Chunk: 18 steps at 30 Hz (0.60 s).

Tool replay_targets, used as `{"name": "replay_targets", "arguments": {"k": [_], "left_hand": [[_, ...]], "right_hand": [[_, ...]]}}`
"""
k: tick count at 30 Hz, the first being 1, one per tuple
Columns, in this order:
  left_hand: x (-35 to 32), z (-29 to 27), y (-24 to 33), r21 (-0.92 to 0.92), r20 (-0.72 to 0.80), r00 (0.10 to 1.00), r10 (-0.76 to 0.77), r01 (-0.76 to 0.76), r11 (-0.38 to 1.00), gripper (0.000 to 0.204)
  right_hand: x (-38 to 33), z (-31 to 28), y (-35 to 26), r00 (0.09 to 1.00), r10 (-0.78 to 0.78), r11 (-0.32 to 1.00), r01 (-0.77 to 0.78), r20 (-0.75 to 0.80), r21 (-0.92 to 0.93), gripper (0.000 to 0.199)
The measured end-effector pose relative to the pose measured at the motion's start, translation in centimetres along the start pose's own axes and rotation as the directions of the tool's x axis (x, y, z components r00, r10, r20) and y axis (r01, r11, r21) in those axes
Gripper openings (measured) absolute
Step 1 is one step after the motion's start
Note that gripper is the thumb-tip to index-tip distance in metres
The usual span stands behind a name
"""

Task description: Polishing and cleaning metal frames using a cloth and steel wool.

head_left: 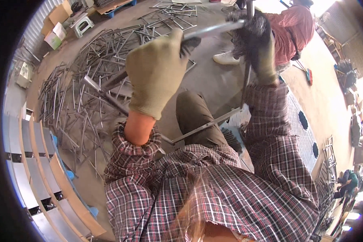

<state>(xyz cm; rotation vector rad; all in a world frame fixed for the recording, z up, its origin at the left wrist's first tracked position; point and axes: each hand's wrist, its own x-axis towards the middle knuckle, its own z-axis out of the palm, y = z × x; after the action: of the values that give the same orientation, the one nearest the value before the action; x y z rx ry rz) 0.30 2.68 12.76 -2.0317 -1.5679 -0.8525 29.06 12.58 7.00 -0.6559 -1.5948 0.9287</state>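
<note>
While the left hand [157,72] in an olive knit glove and the dark-gloved right hand [256,42] both clench the grey welded steel-rod frame [213,29] held up far-centre, a big heap of grey rod frames [84,88] lies left, seemingly unhandled.

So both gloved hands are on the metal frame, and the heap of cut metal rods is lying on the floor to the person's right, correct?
Not quite. The head view shows the heap of cut metal rods on the floor to the person's left, not the right. The rest holds: the left hand and the right hand, both gloved, each have a grip on the metal frame.
</note>
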Motion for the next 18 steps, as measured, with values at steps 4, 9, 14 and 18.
{"name": "replay_targets", "arguments": {"k": [4, 9, 14, 18], "left_hand": [[-1.3, 0.5, -2.1, 0.124, 0.100, 0.973, -0.207, 0.195, 0.973, 0.025], [-2.9, 2.6, -6.0, 0.201, 0.118, 0.953, -0.280, 0.254, 0.946, 0.032], [-4.4, 2.7, -8.0, 0.182, 0.165, 0.890, -0.426, 0.397, 0.900, 0.037], [-5.7, 1.3, -8.5, 0.135, 0.104, 0.865, -0.491, 0.476, 0.869, 0.032]], "right_hand": [[-11.4, 3.5, 9.6, 0.793, 0.588, 0.764, -0.479, -0.160, 0.432, 0.058], [-22.9, -1.2, 22.6, 0.936, 0.347, 0.929, -0.334, -0.064, 0.157, 0.039], [-19.0, -1.1, 14.8, 0.847, 0.505, 0.862, -0.486, -0.165, 0.146, 0.043], [-15.9, 2.0, 9.6, 0.796, 0.514, 0.857, -0.484, -0.318, 0.175, 0.047]]}}
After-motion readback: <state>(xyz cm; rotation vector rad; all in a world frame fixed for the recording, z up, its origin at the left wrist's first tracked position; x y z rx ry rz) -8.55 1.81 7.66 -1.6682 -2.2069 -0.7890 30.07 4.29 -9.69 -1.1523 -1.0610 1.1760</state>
